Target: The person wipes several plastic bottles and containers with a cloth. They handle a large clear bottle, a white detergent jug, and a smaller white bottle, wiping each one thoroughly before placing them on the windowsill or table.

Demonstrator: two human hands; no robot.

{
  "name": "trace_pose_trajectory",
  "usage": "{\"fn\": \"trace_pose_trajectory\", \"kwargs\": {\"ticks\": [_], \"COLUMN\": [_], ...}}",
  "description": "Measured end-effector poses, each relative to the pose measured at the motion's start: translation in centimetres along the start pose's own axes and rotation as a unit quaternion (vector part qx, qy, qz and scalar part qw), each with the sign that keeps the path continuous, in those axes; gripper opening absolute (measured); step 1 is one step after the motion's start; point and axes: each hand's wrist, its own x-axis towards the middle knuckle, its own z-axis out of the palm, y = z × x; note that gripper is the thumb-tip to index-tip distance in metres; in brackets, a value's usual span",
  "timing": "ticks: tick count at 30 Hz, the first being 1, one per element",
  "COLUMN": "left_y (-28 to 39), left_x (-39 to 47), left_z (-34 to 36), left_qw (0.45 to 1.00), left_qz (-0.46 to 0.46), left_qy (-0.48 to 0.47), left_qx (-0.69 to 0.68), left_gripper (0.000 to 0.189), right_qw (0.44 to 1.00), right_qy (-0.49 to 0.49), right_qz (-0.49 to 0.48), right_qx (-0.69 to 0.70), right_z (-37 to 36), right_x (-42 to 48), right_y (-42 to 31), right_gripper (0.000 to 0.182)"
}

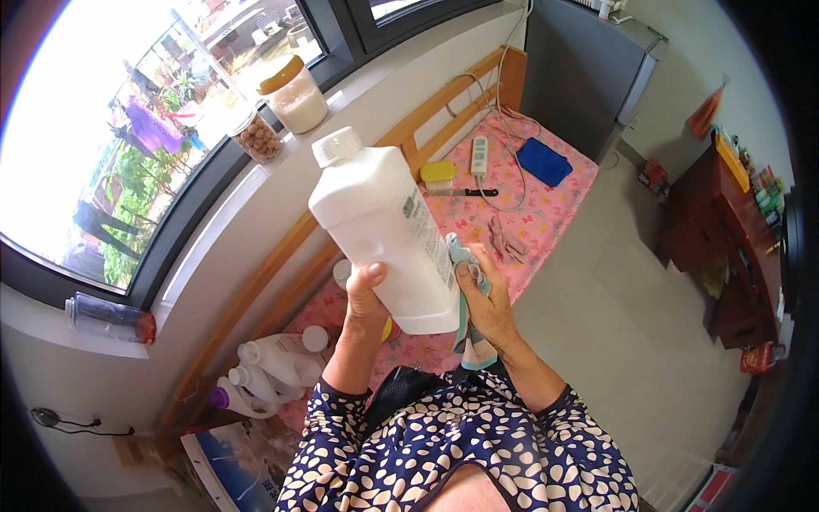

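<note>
A large white plastic bottle (pixel 384 224) with a screw cap is held up, tilted to the left, in front of me. My left hand (pixel 366 294) grips its lower left side, with the thumb on the face towards me. At the bottle's right side, my right hand (pixel 486 301) holds a light blue and grey patterned cloth (pixel 477 345) against the printed face; part of the cloth hangs below the hand. Behind the bottle lies a wooden bench bed with a pink patterned cover (pixel 544 237).
On the cover are a knife (pixel 473 192), a power strip (pixel 479 157) with a cable, a yellow-lidded box (pixel 437 171), a blue cloth (pixel 544 162) and several white bottles (pixel 281 365). Two jars, one of nuts (pixel 259 137), stand on the windowsill. A wooden rail (pixel 256 275) runs along the wall.
</note>
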Motion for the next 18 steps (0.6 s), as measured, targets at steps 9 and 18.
{"fn": "trace_pose_trajectory", "kwargs": {"ticks": [9, 18], "left_y": [-0.6, -0.6], "left_x": [1.0, 0.9], "left_z": [1.5, 1.9], "left_qw": [0.999, 0.994], "left_qz": [0.03, 0.078], "left_qy": [0.011, 0.015], "left_qx": [0.031, 0.069], "left_gripper": [0.069, 0.064], "right_qw": [0.966, 0.982], "right_qy": [0.032, 0.091], "right_qz": [-0.214, 0.12], "right_qx": [-0.14, 0.116], "right_z": [0.6, 0.5], "right_x": [-0.8, 0.4], "right_y": [-1.3, 1.7], "right_gripper": [0.05, 0.033]}}
